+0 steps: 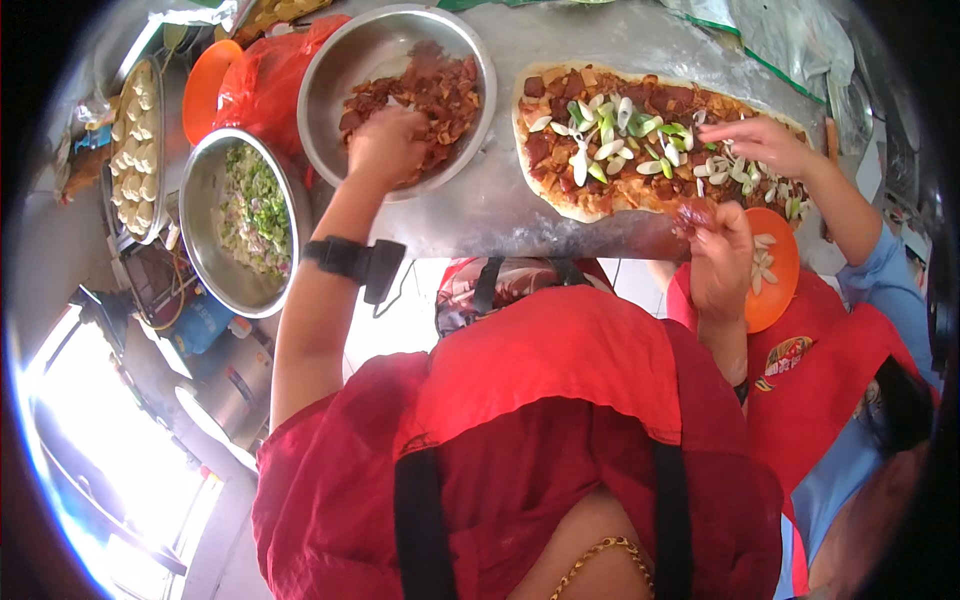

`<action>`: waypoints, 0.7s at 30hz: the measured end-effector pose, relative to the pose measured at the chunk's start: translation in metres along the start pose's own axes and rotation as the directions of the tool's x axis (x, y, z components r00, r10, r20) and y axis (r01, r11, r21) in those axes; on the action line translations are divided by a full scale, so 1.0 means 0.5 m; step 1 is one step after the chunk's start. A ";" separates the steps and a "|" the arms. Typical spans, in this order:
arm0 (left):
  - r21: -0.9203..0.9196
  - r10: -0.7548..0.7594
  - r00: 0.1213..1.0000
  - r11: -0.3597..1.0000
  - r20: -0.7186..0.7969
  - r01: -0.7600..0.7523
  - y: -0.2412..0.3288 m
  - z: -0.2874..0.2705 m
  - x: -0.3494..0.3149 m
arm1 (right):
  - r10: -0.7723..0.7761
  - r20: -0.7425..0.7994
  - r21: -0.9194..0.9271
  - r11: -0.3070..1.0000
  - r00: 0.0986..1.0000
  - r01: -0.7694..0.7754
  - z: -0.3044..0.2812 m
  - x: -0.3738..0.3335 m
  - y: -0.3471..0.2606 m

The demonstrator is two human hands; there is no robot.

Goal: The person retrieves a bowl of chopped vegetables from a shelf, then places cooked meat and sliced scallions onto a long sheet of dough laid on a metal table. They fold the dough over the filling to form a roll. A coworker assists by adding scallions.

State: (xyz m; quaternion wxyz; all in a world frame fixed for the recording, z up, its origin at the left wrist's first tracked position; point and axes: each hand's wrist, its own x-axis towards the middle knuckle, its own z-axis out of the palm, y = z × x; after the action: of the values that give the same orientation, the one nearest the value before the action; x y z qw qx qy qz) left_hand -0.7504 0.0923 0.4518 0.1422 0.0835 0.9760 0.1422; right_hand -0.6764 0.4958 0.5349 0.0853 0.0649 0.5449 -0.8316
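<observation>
A flat, roughly oblong sheet of dough (552,202) lies on the smooth grey desk (450,226) at upper right, pale and soft at its edge, covered with glossy reddish-brown chopped meat (630,92) and strewn with white and green scallion slices (607,150). The person's right hand (722,255), just beside its near edge, pinches a moist dark-red meat piece (692,214) between the fingers. The left hand (388,146) reaches into a round, shiny steel bowl (325,70) of similar meat; its fingertips are hidden, so whether they grip any cannot be told. A smaller steel bowl (205,222) holds finely chopped green and white filling. At right, a co-worker's hand (770,143) spreads over the scallions, above an orange plastic dish (783,300) of white slices.
</observation>
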 end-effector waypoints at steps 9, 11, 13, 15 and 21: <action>0.148 -0.292 0.897 0.923 -0.331 0.355 -0.103 -0.025 0.018 | 0.095 0.514 -0.026 0.995 0.852 -0.095 0.257 0.179 -0.026; 0.024 -0.293 0.926 0.951 -0.238 0.308 -0.100 -0.035 0.000 | 0.171 0.483 -0.216 0.974 0.859 -0.072 0.323 0.213 0.002; -0.203 -0.281 0.959 0.942 -0.045 0.266 -0.074 -0.022 -0.019 | 0.191 0.461 -0.327 0.944 0.867 -0.034 0.348 0.230 0.018; -0.363 0.216 0.968 0.918 0.125 -0.158 -0.066 -0.013 -0.026 | 0.218 0.406 -0.406 0.913 0.888 -0.038 0.346 0.233 0.033; 0.122 -0.129 0.988 0.983 -0.086 0.139 -0.071 -0.039 0.012 | 0.299 0.105 -0.404 0.885 0.949 -0.234 0.255 0.176 0.069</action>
State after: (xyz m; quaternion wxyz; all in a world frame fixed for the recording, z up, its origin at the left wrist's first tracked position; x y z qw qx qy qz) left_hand -0.7662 0.0552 0.4576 0.1079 0.0209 0.9913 0.0728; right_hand -0.7571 0.3588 0.5370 0.2545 0.0526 0.6749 -0.6907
